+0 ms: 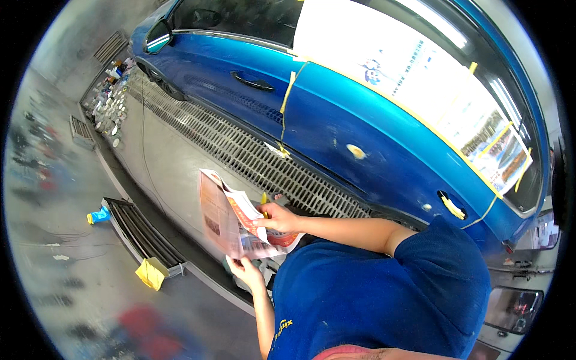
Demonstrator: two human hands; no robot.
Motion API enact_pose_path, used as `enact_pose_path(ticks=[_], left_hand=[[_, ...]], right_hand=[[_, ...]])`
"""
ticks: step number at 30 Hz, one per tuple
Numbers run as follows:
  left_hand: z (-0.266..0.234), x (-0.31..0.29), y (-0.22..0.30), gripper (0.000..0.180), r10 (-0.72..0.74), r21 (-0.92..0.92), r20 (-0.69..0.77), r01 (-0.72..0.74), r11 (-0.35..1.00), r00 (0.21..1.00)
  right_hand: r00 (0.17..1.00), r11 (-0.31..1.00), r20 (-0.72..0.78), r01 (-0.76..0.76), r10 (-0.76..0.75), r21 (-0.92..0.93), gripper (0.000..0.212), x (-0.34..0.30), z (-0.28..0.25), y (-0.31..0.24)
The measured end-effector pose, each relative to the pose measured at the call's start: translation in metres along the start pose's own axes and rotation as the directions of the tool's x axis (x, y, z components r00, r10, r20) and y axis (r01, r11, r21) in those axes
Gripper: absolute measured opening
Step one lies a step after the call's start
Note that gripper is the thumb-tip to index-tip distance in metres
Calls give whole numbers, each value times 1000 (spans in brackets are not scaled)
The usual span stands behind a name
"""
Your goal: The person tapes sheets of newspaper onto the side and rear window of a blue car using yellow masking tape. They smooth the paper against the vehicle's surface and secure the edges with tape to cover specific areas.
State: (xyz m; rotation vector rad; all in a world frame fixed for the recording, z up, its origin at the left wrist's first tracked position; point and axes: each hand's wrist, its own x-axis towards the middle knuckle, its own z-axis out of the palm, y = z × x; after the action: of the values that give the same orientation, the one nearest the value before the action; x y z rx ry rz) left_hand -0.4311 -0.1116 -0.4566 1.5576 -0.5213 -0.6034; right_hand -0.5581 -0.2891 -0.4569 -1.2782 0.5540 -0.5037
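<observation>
A folded newspaper page (219, 210) is spread between my two hands. My left hand (246, 273) grips its lower edge, fingers closed on the paper. Higher up, my right hand (279, 217) is closed on the folded upper part of the sheet. A small yellow piece (264, 203) sticks up beside the right fingers; whether it is tape I cannot tell. Beyond my hands stands a blue car (336, 114). White paper (360, 42) covers a rear side window, edged with yellow masking tape (414, 123).
A pale patch (356, 151) marks the car's rear door, and yellow tape covers a handle opening (451, 206). A floor grating (240, 144) runs alongside the car. Wall vents (144, 231), a yellow paper (153, 274), a blue can (99, 215) and several small containers (111, 114) lie to the left.
</observation>
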Motion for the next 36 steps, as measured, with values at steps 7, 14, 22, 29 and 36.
enact_pose_path(ticks=[7, 14, 22, 29, 36], left_hand=[[16, 79, 51, 28, -60, 67, -289, 83, 994, 955], [47, 146, 66, 32, -76, 173, -450, 171, 970, 890], [46, 212, 63, 17, -151, 34, -440, 184, 982, 885], [-26, 308, 78, 26, -213, -391, -425, 34, 920, 880], [-51, 423, 85, 31, -406, -672, -454, -6, 741, 793]], right_hand=[[999, 963, 53, 0, 15, -271, 37, 139, 3, -1], [978, 965, 166, -80, 124, -249, 33, 215, -9, -22], [987, 996, 159, -3, 18, -92, 28, 269, -4, -29], [916, 844, -366, -63, -163, -533, 67, 376, -84, 11], [904, 798, 313, -48, 290, -601, 83, 375, -33, -49]])
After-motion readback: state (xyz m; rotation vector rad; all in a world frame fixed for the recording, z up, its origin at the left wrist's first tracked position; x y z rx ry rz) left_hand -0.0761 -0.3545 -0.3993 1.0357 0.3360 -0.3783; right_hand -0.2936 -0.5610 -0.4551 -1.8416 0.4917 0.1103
